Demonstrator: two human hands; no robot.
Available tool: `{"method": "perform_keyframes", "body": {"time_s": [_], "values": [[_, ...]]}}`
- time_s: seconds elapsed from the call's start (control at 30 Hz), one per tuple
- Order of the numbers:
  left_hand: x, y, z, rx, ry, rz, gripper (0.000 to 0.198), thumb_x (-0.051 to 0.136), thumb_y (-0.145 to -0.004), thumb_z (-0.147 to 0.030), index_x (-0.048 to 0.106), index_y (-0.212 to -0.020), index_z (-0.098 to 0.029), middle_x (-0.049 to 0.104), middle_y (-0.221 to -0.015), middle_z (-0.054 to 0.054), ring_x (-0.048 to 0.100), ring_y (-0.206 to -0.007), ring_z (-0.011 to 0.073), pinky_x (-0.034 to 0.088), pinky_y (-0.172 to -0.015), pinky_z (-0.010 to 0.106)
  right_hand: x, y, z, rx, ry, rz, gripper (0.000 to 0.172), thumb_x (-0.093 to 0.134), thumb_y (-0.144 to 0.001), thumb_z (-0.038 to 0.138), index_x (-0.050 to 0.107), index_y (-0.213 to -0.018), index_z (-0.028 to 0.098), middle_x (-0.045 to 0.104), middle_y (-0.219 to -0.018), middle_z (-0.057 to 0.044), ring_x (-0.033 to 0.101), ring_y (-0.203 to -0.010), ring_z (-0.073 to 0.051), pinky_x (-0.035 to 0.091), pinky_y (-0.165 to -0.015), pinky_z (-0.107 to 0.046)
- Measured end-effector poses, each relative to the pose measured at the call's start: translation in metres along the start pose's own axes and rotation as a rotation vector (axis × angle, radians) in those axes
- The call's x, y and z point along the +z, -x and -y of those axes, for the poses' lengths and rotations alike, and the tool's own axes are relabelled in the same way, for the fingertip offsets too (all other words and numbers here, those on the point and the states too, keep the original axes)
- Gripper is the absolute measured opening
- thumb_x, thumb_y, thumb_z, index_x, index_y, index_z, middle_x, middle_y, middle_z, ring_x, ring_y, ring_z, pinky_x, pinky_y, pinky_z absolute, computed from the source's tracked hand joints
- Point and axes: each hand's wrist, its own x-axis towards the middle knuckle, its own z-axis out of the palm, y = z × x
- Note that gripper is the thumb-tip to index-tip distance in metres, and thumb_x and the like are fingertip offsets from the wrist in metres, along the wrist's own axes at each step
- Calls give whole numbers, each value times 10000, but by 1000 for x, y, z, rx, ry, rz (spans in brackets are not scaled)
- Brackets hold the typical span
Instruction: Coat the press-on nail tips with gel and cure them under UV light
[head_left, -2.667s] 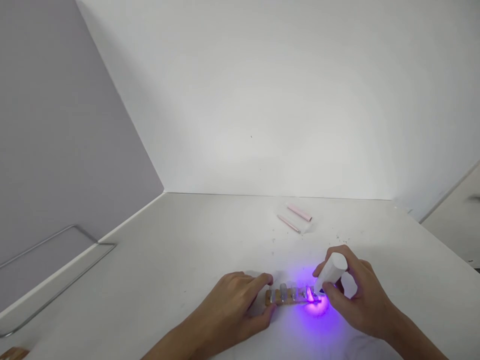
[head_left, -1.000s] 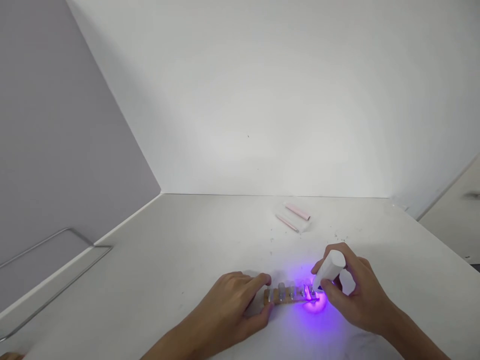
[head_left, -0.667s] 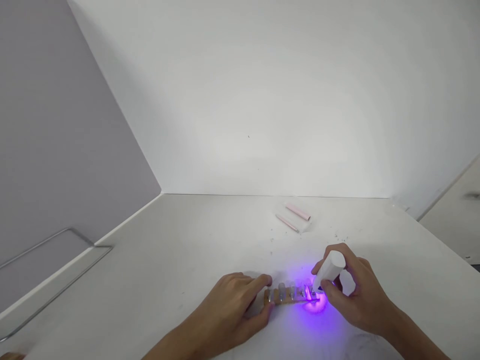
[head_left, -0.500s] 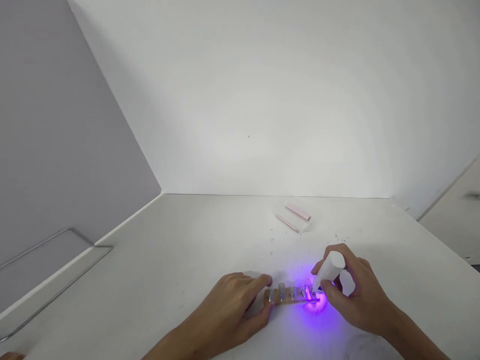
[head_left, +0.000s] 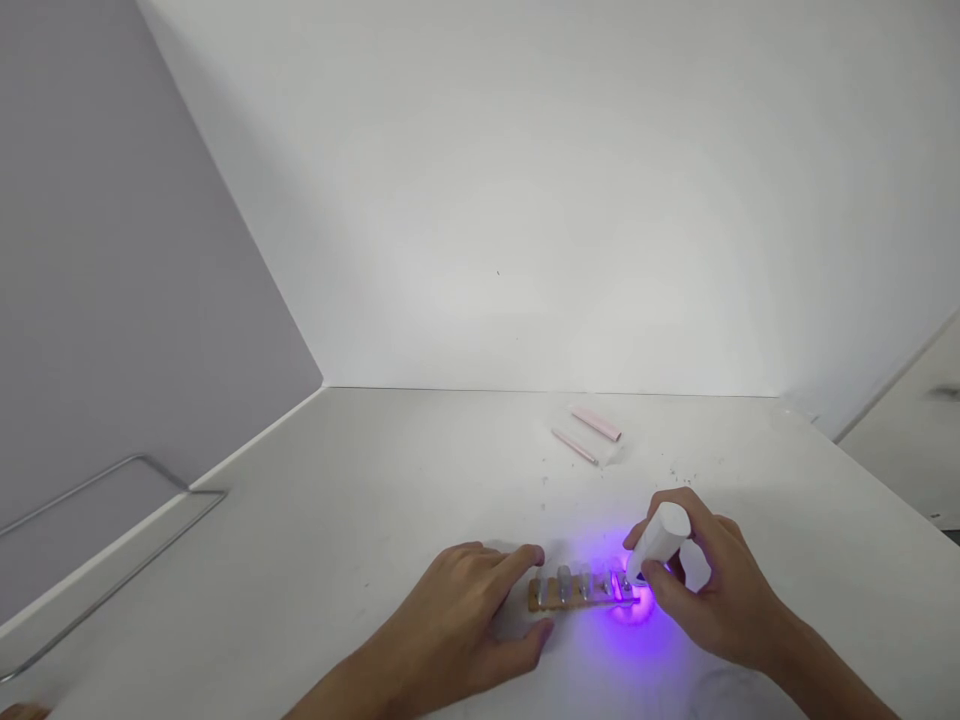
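Observation:
A narrow wooden strip [head_left: 574, 603] lies on the white table, with several clear and glittery false nails [head_left: 564, 580] in a row along it. My right hand [head_left: 712, 590] is closed round a small white handheld UV lamp [head_left: 661, 535], tilted over the strip's right end. Violet light spills from the lamp onto the rightmost nails and the tabletop. At the strip's left end is my left hand [head_left: 480, 620], open, with thumb and index finger spread. The index fingertip is close by the leftmost nail; I cannot tell whether it touches.
Beyond the strip, a pink pen-like stick [head_left: 574, 446] and a thicker pink tube [head_left: 597, 423] lie on clear plastic. Tiny specks [head_left: 681, 474] dot the table. A bent metal rod frame [head_left: 142, 555] stands at the left edge, and a white wall [head_left: 525, 200] rises behind.
My left thumb has moved away from the strip toward me, opening the hand and uncovering the strip's left end. My right hand and the lamp have stayed in place.

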Motion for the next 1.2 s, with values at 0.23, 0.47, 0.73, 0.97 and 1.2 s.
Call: {"method": "perform_keyframes", "body": {"time_s": [0.23,0.47,0.73,0.97,1.2], "values": [[-3,-1,4,-28,14,-65,169,289,-1074,-225,443,-1005,-238,442,-562,-88,410,-449,134,298,-511,247,0,-1,1,9,-36,2,216,543,-816,113,526,-955,277,649,-747,44,488,-527,-126,399,-460,-215],[0,-3,9,-4,-45,-134,159,296,-1083,-218,407,-970,-234,392,-552,-89,359,-428,132,282,-492,239,0,1,-1,14,-37,3,238,541,-815,98,543,-972,277,585,-712,59,461,-533,-121,387,-464,-215],[-4,-4,7,31,-53,-180,202,343,-1077,-220,390,-881,-222,413,-553,-90,374,-429,115,287,-488,233,1,1,-1,-1,-34,-2,250,528,-819,97,529,-982,287,651,-767,51,464,-534,-121,382,-453,-211],[-5,-5,7,66,-34,-227,310,398,-1060,-186,289,-770,-202,360,-556,-86,319,-451,95,260,-509,236,2,1,-1,-4,-27,-6,246,525,-824,101,518,-977,293,672,-785,58,471,-526,-118,384,-450,-209],[-7,-5,4,73,-6,-238,306,405,-1042,-146,274,-770,-198,331,-558,-84,289,-463,94,250,-519,242,1,-1,1,-22,-29,-13,228,517,-824,107,523,-963,288,635,-734,68,470,-520,-118,393,-462,-209]]}}
